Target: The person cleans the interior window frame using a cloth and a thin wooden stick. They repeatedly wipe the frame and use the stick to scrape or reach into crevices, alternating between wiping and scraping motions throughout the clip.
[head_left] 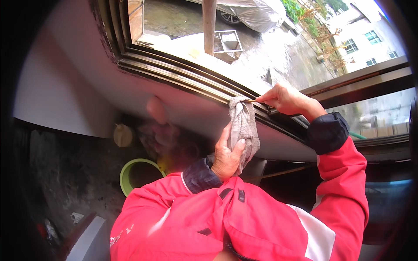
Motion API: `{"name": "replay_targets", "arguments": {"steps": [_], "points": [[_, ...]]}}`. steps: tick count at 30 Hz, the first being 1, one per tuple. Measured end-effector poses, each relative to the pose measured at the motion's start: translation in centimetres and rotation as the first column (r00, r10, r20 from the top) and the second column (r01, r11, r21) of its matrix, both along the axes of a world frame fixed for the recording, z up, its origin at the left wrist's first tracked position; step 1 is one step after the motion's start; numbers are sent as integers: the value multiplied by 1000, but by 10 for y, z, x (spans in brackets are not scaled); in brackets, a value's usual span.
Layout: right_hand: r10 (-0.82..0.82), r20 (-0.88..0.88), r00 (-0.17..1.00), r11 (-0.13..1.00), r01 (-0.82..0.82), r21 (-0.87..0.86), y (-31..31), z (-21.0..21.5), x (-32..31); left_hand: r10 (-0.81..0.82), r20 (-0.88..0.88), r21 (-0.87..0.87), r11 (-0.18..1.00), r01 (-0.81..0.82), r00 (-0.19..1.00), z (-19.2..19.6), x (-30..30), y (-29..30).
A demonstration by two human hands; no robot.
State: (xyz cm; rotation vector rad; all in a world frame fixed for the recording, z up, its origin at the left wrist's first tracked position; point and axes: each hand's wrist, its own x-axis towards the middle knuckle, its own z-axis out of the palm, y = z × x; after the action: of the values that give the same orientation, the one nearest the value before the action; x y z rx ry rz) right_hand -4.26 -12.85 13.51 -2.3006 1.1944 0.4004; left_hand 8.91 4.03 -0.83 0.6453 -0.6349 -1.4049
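Note:
A grey-beige cloth [244, 130] hangs bunched over the inner edge of the window track [174, 78]. My left hand [228, 155] grips its lower part, thumb across the front. Pinched in my right hand [285, 101] is a thin brownish stick [253, 101], whose far end meets the top of the cloth at the rail. Whether the stick's tip is under the cloth or only against it is hidden. The dark metal track has several parallel grooves running along the sill.
At the right stands a sliding window frame [365, 85]. Below left, a green bucket [140, 176] sits on the dark floor, near a round beige container [123, 135]. Outside are a wooden post [209, 26], a covered car [257, 13] and a white-framed crate [230, 42].

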Motion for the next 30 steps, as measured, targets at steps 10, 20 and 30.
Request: {"name": "replay_targets", "arguments": {"steps": [10, 20, 30], "points": [[192, 287, 939, 980, -199, -3, -50, -42, 73, 235, 40, -3, 972, -235, 971, -14, 55, -19], [145, 449, 882, 989, -130, -65, -71, -85, 154, 477, 159, -31, 878, -478, 864, -24, 104, -62], [-99, 246, 964, 968, 36, 248, -21, 1, 82, 545, 5, 21, 838, -545, 839, -28, 131, -8]]}}
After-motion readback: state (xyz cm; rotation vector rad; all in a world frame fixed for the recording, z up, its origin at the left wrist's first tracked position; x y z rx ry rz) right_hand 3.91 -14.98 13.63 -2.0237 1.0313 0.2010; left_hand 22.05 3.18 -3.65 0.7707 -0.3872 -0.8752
